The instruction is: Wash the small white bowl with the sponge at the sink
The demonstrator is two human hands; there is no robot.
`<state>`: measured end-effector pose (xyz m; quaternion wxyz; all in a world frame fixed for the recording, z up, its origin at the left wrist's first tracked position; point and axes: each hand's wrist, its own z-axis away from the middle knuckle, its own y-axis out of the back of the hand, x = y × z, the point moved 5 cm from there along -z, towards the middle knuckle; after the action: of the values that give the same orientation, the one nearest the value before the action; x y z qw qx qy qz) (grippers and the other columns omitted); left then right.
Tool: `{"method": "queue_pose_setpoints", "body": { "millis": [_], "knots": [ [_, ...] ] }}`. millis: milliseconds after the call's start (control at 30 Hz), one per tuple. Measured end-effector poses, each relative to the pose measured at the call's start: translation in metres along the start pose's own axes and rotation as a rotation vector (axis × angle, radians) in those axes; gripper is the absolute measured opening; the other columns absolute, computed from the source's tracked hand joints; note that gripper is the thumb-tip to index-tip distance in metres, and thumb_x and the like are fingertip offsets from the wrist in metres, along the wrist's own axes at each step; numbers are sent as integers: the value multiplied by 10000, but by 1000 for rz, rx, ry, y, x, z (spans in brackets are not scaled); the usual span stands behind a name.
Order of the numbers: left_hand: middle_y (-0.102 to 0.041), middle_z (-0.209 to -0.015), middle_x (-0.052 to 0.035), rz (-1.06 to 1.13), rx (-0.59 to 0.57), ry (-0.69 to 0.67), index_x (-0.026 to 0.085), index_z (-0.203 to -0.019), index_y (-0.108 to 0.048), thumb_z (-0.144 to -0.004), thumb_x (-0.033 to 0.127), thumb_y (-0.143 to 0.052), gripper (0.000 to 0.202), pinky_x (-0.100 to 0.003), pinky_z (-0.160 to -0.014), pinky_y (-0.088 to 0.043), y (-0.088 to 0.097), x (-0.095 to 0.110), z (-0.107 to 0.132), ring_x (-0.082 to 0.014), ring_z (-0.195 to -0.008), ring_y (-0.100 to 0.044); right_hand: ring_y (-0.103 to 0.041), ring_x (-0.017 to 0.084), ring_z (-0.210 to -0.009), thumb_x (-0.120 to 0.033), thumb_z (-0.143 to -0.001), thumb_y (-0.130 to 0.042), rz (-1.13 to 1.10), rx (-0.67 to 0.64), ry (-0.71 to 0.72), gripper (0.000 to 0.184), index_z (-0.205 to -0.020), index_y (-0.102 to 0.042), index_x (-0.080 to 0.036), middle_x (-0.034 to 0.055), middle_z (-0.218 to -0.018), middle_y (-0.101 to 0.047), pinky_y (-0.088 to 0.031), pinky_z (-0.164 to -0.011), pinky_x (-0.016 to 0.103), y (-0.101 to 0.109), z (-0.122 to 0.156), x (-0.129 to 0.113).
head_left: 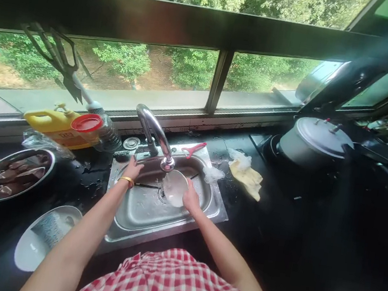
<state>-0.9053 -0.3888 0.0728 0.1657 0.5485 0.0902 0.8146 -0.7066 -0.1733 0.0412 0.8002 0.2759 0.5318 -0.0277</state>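
Note:
Within the steel sink (133, 221), under the curved chrome faucet (154, 123), a white bowl (174, 188) is tilted with its inside facing me. My right hand (191, 199) grips the bowl by its right rim. My left hand (133, 170), with a gold bangle at the wrist, reaches to the sink's back left corner beside the faucet base. Its fingers are apart; whether they touch the faucet lever I cannot tell. A red-handled peeler (193, 150) lies on the sink's back ledge, and crumpled clear plastic (213, 175) is on its right edge.
To the left stand a steel bowl (52, 164) of dark pieces, a white dish (25, 254), a yellow jug (49, 121) and a red-lidded jar (88, 123). On the right are a pale cloth (247, 177) and a pressure cooker (306, 142) on the stove.

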Motion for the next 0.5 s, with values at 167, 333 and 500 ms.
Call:
{"method": "queue_pose_setpoints", "body": {
  "millis": [167,333,500],
  "knots": [
    [-276,-1502,-209,-339,-161,-94,115,-1469,-224,-792,277,-608,795,-390,-1115,-260,-41,-34,74,-281,-1385,-281,-505,274,-1108,-179,-817,-482,415,46,423,629,-1437,-375,-170,159,-1276,-511,-406,-990,396,27,31,-21],
    [-455,-1390,-210,-327,-315,-26,87,-1398,-334,-859,286,-523,605,-340,-1059,-337,-82,-69,141,-241,-1292,-440,-487,219,-1185,-100,-774,-395,40,208,280,619,-1392,-412,-142,128,-1304,-506,-403,-1018,350,42,48,-7],
    [-560,-1279,-146,-98,-461,159,166,-1302,-407,-927,395,-390,440,-254,-767,-509,-96,-85,185,-160,-933,-654,-595,173,-1023,-69,-688,-407,-501,160,-171,677,-1362,-396,-136,106,-1191,-595,-515,-833,274,20,79,24]
  ]
}}
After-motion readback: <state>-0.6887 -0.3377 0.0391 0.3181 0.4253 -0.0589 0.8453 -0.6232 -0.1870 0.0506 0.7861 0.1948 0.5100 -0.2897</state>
